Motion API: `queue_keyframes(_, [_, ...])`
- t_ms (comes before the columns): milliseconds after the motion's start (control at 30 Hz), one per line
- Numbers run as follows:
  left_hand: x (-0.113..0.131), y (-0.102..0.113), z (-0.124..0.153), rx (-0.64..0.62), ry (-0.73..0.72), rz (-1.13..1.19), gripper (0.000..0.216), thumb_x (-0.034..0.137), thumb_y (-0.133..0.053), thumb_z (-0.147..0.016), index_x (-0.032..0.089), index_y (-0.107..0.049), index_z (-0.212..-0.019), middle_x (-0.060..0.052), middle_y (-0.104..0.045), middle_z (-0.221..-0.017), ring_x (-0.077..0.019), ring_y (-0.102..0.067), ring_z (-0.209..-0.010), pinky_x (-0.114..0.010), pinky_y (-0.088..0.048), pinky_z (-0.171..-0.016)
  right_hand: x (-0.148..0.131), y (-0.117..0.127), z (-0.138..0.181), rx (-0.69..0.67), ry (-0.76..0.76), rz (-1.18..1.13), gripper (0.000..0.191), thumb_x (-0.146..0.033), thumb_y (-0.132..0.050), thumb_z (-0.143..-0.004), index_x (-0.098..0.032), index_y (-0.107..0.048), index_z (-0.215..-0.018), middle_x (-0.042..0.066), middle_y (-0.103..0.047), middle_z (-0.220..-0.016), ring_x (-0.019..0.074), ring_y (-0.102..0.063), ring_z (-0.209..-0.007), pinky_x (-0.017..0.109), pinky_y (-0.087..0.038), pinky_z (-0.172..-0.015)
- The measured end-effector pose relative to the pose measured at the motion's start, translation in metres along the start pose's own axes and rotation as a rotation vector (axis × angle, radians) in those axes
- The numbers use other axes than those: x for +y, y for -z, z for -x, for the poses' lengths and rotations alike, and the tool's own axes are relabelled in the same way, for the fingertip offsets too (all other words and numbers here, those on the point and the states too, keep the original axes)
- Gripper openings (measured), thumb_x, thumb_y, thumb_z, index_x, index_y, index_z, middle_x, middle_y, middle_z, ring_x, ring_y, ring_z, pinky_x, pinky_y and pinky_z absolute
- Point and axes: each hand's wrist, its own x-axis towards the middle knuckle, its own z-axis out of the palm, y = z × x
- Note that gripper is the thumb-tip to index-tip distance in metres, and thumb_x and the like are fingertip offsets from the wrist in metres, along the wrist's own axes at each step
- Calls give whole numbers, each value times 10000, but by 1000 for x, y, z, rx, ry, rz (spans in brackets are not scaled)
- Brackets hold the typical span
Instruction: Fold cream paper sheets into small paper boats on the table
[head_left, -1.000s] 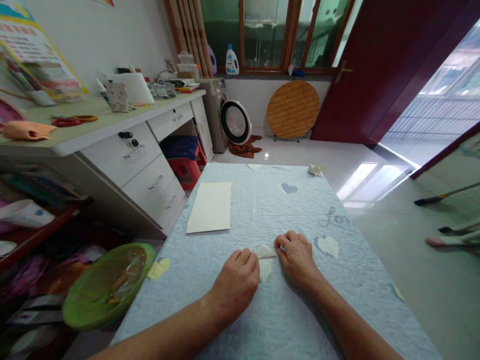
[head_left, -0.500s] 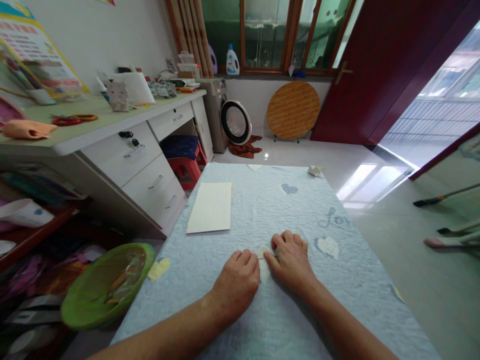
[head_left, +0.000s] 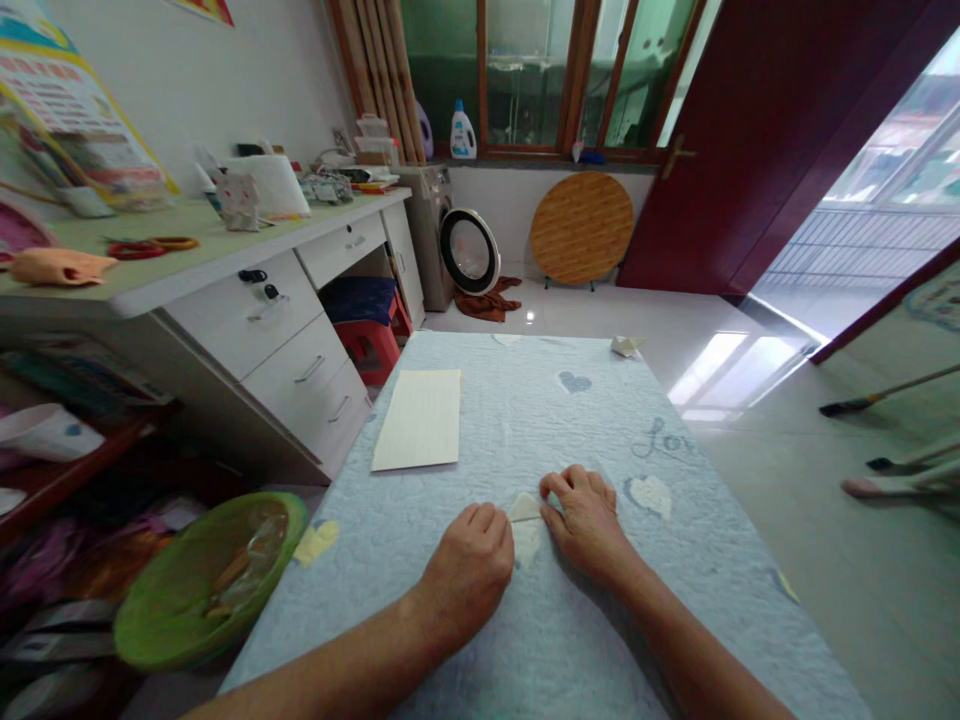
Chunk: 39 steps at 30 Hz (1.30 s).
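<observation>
The left hand [head_left: 466, 568], fingers curled, and the right hand [head_left: 586, 525], fingers lightly spread and pressing down, close from either side on a small cream paper piece [head_left: 526, 508] lying on a quilted blue cover [head_left: 712, 620]. Beyond the grip lies a cream sheet of paper [head_left: 417, 420]; left of the left hand, a green basin [head_left: 161, 610] sits off the cover's edge.
</observation>
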Motion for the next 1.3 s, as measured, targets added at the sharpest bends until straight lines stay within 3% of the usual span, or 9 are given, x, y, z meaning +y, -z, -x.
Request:
queue_keyframes(200, [-6,-1,-6,123,103,121,137,109,-541,-886,158,-617,-784,-64,-621,-789,-247,-562,-795,-403,-500,-757,1,-2,0,23,102,-71,71,-223,-532,-914,-216,-596,-884,45,-561,-943,234,-470,-927,398,-308,-854])
queue_keyframes(300, [-10,-3,-11,194,234,304,49,200,-599,-883,154,-609,-899,-72,-629,-890,-256,-555,-875,-417,-497,-809,1,-4,0,34,166,-124,46,-244,-611,-873,-208,-582,-871,38,-561,-926,230,-469,-918,388,-311,-845])
queue_keyframes(367, [-13,-6,-14,236,291,428,212,231,-656,-849,139,-588,-1027,-87,-629,-985,-260,-547,-939,-421,-491,-852,1,-5,-1,43,199,-162,82,-200,-650,-834,-203,-572,-860,32,-562,-913,224,-470,-913,373,-314,-832])
queue_keyframes(467, [-16,-9,-16,263,282,593,361,228,-684,-828,151,-554,-1156,-90,-628,-1086,-259,-544,-1004,-428,-468,-916,3,-6,-2,56,234,-228,110,-144,-652,-824,-198,-557,-832,22,-560,-884,210,-472,-890,348,-323,-805])
queue_keyframes(567, [-18,-7,-17,265,249,759,256,185,-642,-858,186,-592,-1109,-59,-639,-1061,-230,-559,-991,-378,-462,-906,5,-6,-4,74,274,-285,144,-88,-641,-814,-194,-545,-807,19,-558,-869,201,-472,-873,326,-339,-788])
queue_keyframes(733, [-21,-1,-19,334,273,977,141,185,-554,-924,200,-646,-1030,-29,-625,-965,-149,-576,-793,-271,-467,-767,7,-8,-5,103,313,-318,151,-71,-634,-817,-194,-551,-789,22,-555,-856,194,-482,-855,303,-358,-765])
queue_keyframes(900, [-23,-6,-20,363,290,1013,117,149,-593,-886,193,-696,-920,-29,-621,-938,-143,-591,-813,-246,-456,-759,8,-15,-6,94,344,-283,129,-110,-600,-855,-194,-549,-771,13,-545,-780,182,-476,-780,293,-341,-717])
queue_keyframes(1133, [-23,-9,-21,306,270,988,150,139,-587,-887,198,-725,-883,-27,-626,-897,-140,-608,-819,-231,-457,-749,1,-7,-2,25,368,-313,147,-61,-591,-753,-189,-575,-824,5,-553,-781,174,-493,-771,308,-325,-726])
queue_keyframes(1300, [-23,-8,-21,290,238,937,180,156,-564,-905,215,-731,-938,-22,-631,-894,-139,-605,-808,-231,-461,-744,-1,-5,-1,19,329,-344,52,-190,-584,-880,-201,-629,-905,8,-573,-774,178,-507,-760,323,-330,-729])
